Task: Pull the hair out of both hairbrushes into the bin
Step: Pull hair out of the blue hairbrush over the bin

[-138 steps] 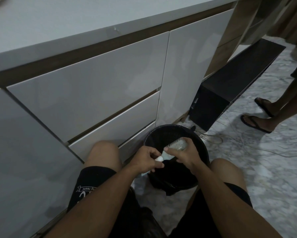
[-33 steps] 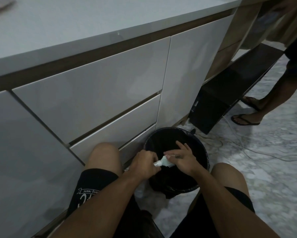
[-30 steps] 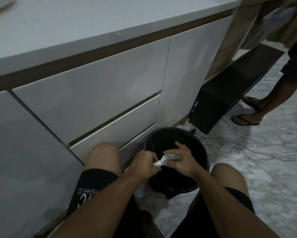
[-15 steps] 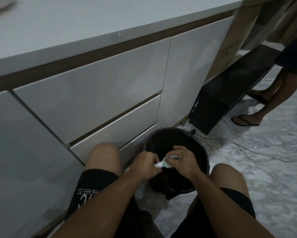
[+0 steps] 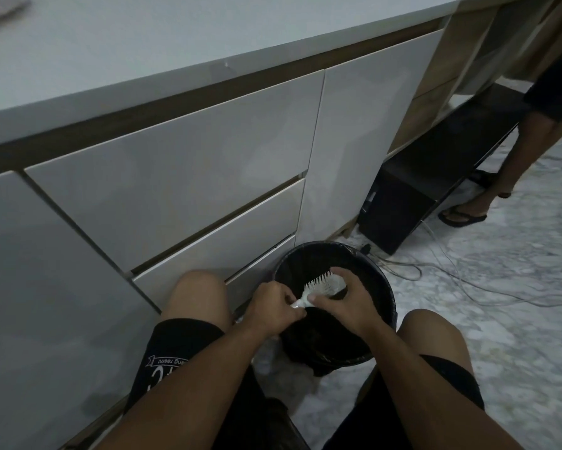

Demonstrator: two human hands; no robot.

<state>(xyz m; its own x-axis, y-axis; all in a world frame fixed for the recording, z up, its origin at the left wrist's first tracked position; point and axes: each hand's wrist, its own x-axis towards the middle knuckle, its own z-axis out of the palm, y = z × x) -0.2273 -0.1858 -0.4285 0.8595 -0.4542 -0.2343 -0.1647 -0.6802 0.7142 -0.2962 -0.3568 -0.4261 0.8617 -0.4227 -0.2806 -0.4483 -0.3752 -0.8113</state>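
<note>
I read bin (image 5: 383,306) set btwn knees so hair drops in; white hairbrush (image 5: 323,285) held over its mouth, bristles up for access; left hand (image 5: 273,311) closed on handle; right hand (image 5: 348,303) curled round head, fingers partly closed; 2nd brush not visible.

Bin (image 5: 383,280) hemmed by cabinet (image 5: 208,196), knees (image 5: 432,332)

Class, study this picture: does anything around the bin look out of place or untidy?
Yes. Loose cables trail across the marble floor just behind the black bin, a likely trip hazard. The hairbrush itself is held properly over the bin.
</note>
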